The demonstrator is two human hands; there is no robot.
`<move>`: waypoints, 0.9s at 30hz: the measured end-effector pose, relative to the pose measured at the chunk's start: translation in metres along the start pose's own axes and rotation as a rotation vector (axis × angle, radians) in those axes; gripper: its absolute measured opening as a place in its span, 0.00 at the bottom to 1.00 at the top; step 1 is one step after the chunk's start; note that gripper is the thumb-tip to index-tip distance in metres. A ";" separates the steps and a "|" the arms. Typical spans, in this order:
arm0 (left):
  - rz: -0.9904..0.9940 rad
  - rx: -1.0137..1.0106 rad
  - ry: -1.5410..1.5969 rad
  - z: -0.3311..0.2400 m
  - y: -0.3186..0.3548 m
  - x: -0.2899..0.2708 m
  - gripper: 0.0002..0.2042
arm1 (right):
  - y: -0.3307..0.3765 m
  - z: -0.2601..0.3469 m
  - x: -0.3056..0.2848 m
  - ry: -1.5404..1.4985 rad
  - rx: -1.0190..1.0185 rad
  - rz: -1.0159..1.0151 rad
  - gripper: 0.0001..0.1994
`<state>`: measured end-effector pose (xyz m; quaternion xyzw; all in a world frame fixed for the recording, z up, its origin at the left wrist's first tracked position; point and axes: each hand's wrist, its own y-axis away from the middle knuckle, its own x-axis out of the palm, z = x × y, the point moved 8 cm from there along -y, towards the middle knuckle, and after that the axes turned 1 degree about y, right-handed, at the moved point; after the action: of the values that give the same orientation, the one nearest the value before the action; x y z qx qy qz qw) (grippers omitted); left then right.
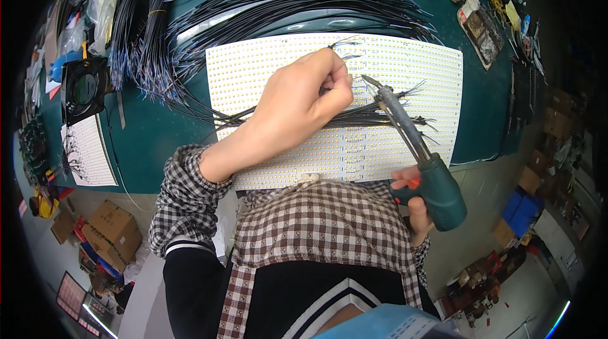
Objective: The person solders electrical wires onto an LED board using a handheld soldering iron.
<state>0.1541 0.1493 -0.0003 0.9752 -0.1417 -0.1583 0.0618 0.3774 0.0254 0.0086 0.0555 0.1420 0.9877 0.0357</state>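
My left hand [297,89] is closed over the upper middle of a white LED board [411,63], its thumb and fingers pinching a thin black cable, mostly hidden by the hand. The cable's stripped wire ends [345,42] fan out just beyond the knuckles. Wrapped round a soldering gun [438,194] with a dark green handle, my right hand [417,217] is at the board's front right edge. The gun's tip [367,79] points up and left, a short way right of my left fingertips. Several black cables [367,116] lie across the board beneath both.
Long black cables [297,3] are spread behind the board, with tied bundles [133,22] at the left. A square black fan [84,90] and a smaller LED board [92,149] sit at far left. A stained, dirty tray [481,31] lies at the back right.
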 end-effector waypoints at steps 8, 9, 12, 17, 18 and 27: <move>0.019 -0.029 -0.019 0.002 0.000 0.001 0.06 | 0.000 0.001 0.001 0.004 0.006 0.019 0.36; 0.013 -0.021 -0.026 0.002 0.000 0.000 0.06 | 0.001 0.000 0.001 0.023 0.010 0.013 0.35; 0.011 -0.013 -0.030 0.001 0.001 0.000 0.06 | 0.001 0.000 0.002 0.041 0.019 0.000 0.35; 0.003 -0.008 -0.018 0.002 0.002 0.000 0.06 | 0.002 -0.002 0.000 0.023 0.019 0.001 0.35; 0.009 -0.030 -0.009 0.004 0.002 0.000 0.06 | 0.002 -0.003 -0.001 0.033 0.017 0.012 0.35; 0.041 -0.113 0.058 0.009 0.000 -0.006 0.07 | -0.003 -0.001 -0.003 0.056 -0.045 -0.013 0.34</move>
<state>0.1462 0.1504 -0.0069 0.9712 -0.1505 -0.1366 0.1242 0.3804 0.0280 0.0068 0.0260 0.1209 0.9916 0.0392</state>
